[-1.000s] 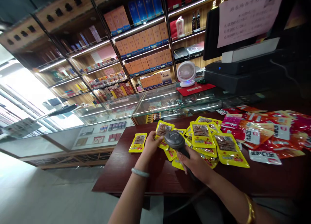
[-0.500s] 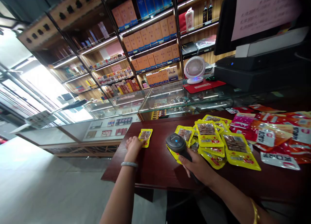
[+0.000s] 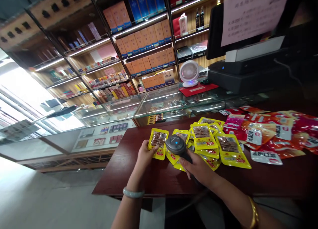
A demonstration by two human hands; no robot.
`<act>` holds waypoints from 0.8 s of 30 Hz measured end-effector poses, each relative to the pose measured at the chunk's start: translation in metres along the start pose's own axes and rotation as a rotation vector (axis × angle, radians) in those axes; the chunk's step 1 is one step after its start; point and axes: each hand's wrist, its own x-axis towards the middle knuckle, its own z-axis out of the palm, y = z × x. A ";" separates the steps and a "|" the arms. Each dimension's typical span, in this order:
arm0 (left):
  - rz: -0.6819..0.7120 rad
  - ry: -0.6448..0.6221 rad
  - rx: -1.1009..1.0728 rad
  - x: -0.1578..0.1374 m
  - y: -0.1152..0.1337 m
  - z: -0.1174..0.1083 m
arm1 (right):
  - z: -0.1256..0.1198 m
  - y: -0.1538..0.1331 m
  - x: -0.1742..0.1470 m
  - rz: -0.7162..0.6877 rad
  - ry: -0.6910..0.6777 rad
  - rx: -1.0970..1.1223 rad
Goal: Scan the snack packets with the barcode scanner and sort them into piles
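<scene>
A yellow snack packet (image 3: 159,139) with a clear window is pinched by its lower left side in my left hand (image 3: 146,153), thumb on top. It is raised over the left part of the dark red wooden table (image 3: 119,172). My right hand (image 3: 196,166) is wrapped round the handle of a black barcode scanner (image 3: 177,144), whose head with a blue light is just right of the packet. Behind and right of the scanner lies a heap of similar yellow packets (image 3: 204,136), partly hidden by it.
Red, orange and white packets (image 3: 267,131) spread over the table's right side. Past the table stand a glass display counter (image 3: 164,100), a white fan (image 3: 189,73) on a red mat (image 3: 198,89), and a monitor (image 3: 215,33) with a pink paper. Shelves of boxes (image 3: 144,40) line the wall.
My left hand has brought the yellow packet up and to the right, close to the scanner. My right hand keeps its grip on the scanner. The view has shifted slightly.
</scene>
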 end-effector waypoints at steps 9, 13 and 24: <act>0.018 -0.092 -0.113 0.000 0.024 0.052 | -0.021 0.011 -0.018 -0.057 0.026 0.017; -0.001 -0.102 -0.194 -0.008 0.041 0.084 | -0.027 0.020 -0.024 -0.075 0.057 0.023; -0.011 -0.106 -0.197 -0.020 0.030 0.089 | -0.038 0.025 -0.043 -0.071 0.180 0.093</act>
